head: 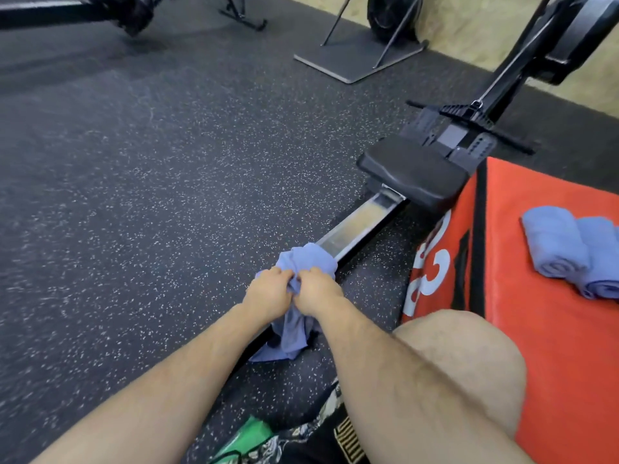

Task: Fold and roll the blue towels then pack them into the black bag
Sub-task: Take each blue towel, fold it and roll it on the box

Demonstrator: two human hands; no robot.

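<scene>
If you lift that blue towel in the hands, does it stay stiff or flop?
Probably floppy: the towel bunches between the left hand and right hand and hangs limp below. Likely light: a finger pinch seems to hold it.

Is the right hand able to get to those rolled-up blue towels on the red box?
Probably yes. The rolled towels lie on the red box beside the knee, with nothing between. But the right hand grips the loose towel with the left hand, so it must let go first.
</scene>
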